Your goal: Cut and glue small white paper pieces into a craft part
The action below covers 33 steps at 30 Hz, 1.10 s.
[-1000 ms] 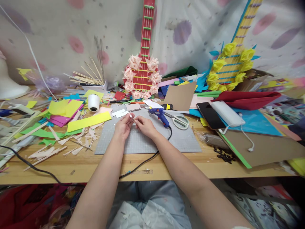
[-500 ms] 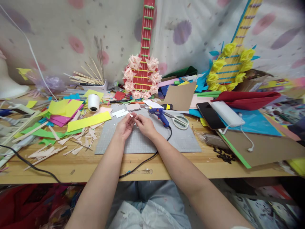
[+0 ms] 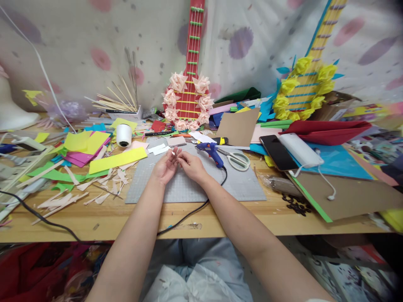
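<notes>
Head view:

- Left hand and right hand brought together over the grey cutting mat, fingertips meeting and pinched on a small white paper piece; too tiny to tell its shape or whether folded.
- Paper piece held just above the mat's far edge, between both thumbs and forefingers, likely raised for close fingertip work rather than pressed flat.
- Wrists low near the mat, seemingly for steadiness; forearms reaching in from the worktop edge.
- Blue glue gun lying on the mat just right of the right hand, nozzle away, black cord trailing back off the front edge; near enough for a quick grab.
- Scissors with pale handles beside the glue gun, blades closed.
- Two loose white paper slips flat on the mat just beyond the left hand.
- Long yellow paper strip and neon sheets to the left, matte and flat; thin pale offcuts scattered around them.
- White thread spool on its side, well apart from the hands.
- Red paper guitar ringed with pink paper flowers leaning upright against the spotted backdrop; a yellow-flowered one tilted at right.
- Bundle of wooden skewers fanned at the back.
- Dark phone and white power bank side by side on blue card, far right.
</notes>
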{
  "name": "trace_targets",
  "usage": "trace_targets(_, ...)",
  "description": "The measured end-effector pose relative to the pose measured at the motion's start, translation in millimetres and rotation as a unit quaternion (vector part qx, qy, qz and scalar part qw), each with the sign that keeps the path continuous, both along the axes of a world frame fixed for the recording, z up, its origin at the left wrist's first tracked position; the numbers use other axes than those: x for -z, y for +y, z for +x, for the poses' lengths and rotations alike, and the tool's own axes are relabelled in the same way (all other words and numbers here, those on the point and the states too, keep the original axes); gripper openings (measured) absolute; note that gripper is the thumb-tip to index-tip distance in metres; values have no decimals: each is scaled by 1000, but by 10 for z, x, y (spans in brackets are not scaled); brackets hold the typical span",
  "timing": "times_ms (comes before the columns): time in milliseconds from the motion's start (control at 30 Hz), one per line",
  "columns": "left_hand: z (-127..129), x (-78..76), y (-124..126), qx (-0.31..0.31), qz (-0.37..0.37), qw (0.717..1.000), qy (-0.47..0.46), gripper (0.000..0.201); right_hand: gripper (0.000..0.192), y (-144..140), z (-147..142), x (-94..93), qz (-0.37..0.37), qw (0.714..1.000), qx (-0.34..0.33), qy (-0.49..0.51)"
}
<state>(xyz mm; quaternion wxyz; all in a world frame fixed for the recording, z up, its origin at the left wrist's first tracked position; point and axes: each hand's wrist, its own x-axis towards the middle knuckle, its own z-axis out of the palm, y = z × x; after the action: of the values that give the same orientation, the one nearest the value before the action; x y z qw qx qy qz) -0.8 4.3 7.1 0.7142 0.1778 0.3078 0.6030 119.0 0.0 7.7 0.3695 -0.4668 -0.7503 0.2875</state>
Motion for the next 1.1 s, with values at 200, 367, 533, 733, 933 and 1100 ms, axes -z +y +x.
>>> trace_targets(200, -16, 15, 3, -9, 33, 999, -8, 7, 14, -11, 17, -10, 3, 1000, 3, 14)
trace_targets(367, -47, -38, 5, -59, 11, 996, -66, 11, 12, 37, 24, 39, -20, 997, -13, 77)
trace_targets(533, -60, 5, 63, -168, -33, 985, -20, 9, 16, 88, 24, 74, -144, 958, -86, 233)
trace_targets(733, 13, 45, 43, -186, 28, 973, 130, 35, 18, 77, 53, 28, -219, 919, -94, 314)
trace_targets(933, 48, 46, 22, -206, 70, 941, 258, 42, 16, 93, 37, 67, -225, 932, -81, 272)
trace_targets(1100, 83, 32, 11, -187, 67, 947, 253, 38, 13, 76, 21, 105, -95, 986, -48, 129)
